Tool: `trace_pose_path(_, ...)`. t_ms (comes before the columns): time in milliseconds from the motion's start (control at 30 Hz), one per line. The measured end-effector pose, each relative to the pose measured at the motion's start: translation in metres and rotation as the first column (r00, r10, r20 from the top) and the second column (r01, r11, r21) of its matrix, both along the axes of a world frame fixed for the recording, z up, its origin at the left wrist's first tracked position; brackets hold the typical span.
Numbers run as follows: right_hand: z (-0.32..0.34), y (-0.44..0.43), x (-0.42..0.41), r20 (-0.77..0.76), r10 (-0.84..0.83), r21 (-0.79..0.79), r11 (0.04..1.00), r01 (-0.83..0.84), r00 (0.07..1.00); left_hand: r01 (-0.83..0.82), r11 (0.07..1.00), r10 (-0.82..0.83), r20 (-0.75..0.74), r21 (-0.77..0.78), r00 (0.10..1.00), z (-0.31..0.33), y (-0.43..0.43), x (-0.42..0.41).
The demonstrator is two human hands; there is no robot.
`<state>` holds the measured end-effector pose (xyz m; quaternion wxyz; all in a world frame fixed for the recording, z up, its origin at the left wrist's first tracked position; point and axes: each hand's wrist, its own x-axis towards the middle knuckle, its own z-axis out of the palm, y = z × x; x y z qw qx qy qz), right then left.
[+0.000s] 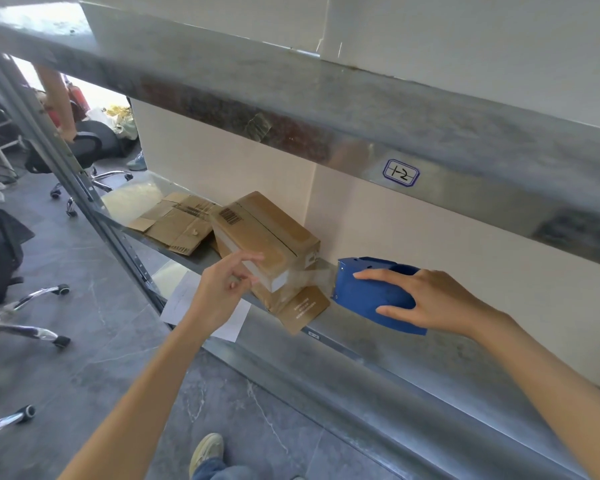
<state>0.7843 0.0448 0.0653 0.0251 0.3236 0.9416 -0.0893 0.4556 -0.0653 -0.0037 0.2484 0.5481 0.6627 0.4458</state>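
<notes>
A small brown cardboard box [267, 233] with a barcode label sits on the metal shelf [378, 344], one flap hanging over the front edge. My right hand [426, 299] grips a blue tape dispenser [364, 289] just right of the box. A strip of clear tape [312, 271] runs from the dispenser to the box's near end. My left hand [226, 285] is at the box's near left corner, fingers loosely extended and touching its side.
A flattened cardboard box [177, 220] lies on the shelf behind the small box. A white paper sheet [201, 306] hangs below. The upper shelf beam [326, 116] carries a label. Office chairs [80, 154] and another person stand at the left on the grey floor.
</notes>
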Motion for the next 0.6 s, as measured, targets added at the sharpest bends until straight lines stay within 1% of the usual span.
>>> trace_pose_path(100,-0.001,0.002,0.002,-0.011,-0.026,-0.004,1.000,0.026,1.000,-0.027,1.000,0.027,-0.042,0.001,0.999,0.002,0.000,0.002)
trace_pose_path(333,0.002,0.009,0.009,-0.043,-0.028,0.036,0.999,0.029,0.999,-0.001,0.997,0.010,-0.110,0.080,0.994,0.002,0.003,0.011)
trace_pose_path(533,0.001,0.012,0.007,-0.050,-0.033,0.078,0.996,0.037,0.998,0.025,0.987,0.016,-0.247,0.160,0.969,-0.016,0.007,0.010)
trace_pose_path(600,0.001,0.013,0.006,-0.046,-0.040,0.088,0.995,0.044,0.998,0.043,0.981,0.008,-0.260,0.188,0.966,-0.023,0.010,0.009)
